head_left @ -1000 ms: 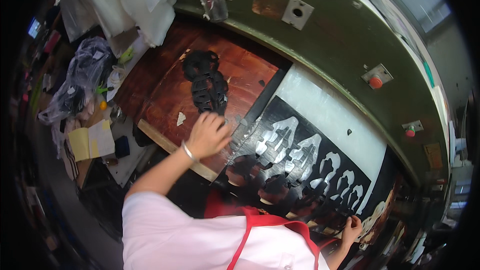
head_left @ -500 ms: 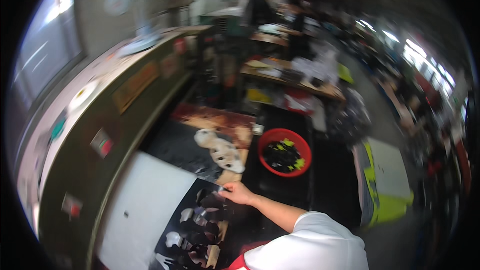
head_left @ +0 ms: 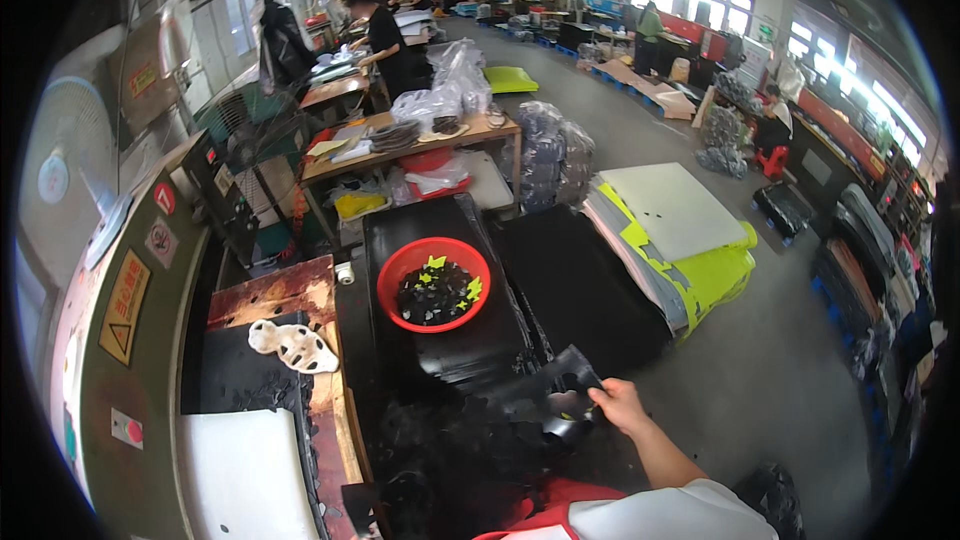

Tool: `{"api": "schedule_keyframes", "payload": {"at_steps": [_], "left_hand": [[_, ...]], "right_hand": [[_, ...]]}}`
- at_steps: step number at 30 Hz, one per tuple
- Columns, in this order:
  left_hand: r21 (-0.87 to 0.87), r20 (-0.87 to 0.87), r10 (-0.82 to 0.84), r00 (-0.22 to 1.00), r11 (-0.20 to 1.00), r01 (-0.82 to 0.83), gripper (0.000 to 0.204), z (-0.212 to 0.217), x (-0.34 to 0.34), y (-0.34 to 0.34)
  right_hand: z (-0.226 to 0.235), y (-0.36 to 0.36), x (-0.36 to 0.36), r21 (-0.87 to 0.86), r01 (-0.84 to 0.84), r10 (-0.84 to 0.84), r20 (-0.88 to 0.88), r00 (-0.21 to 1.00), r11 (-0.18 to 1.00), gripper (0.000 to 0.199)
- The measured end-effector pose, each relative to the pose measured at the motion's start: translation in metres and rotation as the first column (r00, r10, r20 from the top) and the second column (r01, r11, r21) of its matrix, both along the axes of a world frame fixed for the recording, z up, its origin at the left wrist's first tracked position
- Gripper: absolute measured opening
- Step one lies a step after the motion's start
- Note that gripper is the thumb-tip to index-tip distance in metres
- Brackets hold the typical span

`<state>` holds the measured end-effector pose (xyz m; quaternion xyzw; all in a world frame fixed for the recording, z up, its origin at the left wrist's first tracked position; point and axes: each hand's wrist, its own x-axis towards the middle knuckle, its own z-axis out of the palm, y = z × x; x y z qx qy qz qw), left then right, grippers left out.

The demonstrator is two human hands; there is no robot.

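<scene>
My right hand [head_left: 622,405] is closed on the edge of a black sheet [head_left: 560,377] that has cut-out gaps in it. The sheet hangs over a dark work surface strewn with black scraps [head_left: 440,445]. Beyond it stands a red plastic basin [head_left: 384,292] holding black cut pieces and a few bright yellow-green ones. To the left, a cream-coloured flat shape with dark holes [head_left: 300,348] lies on a worn brown board [head_left: 270,292]. My left hand is not in view.
A green machine body [head_left: 145,360] runs along the left, with a white board [head_left: 245,470] beside it. Stacked white and yellow-green sheets [head_left: 690,215] rise at the right. Farther off are a wooden table [head_left: 330,165], wrapped bundles [head_left: 555,155] and a person in black [head_left: 385,40].
My view has swung to the right. My right hand has gone from the machine's bed to the right, carrying the black sheet off the white board's side.
</scene>
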<state>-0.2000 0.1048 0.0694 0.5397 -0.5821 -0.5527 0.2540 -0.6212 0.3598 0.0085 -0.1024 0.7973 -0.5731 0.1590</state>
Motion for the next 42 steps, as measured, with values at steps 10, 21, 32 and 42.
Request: {"api": "schedule_keyframes", "payload": {"at_steps": [10,21,32,42], "left_hand": [[-0.063,0.070,-0.160,0.985,0.984,0.165,0.038,0.004,-0.109,0.069],[-0.285,0.052,-0.745,0.665,0.627,0.725,0.051,-0.030,-0.383,0.264],[-0.527,-0.155,-0.785,-0.600,-0.448,0.722,0.026,0.046,-0.588,0.667],[-0.641,-0.039,-0.457,-0.889,-0.671,0.373,0.015,-0.042,-0.545,0.995]], "right_hand": [[0.031,0.200,-0.057,0.212,0.190,-0.136,-0.246,0.960,0.959,0.029],[0.022,0.515,-0.076,-0.086,0.776,-0.778,-0.155,0.609,0.624,0.027],[0.183,0.782,0.247,-0.450,0.862,-0.726,-0.509,-0.462,-0.233,0.019],[0.084,0.709,0.432,-0.375,0.628,-0.061,-0.827,-0.559,-0.682,0.017]]}}
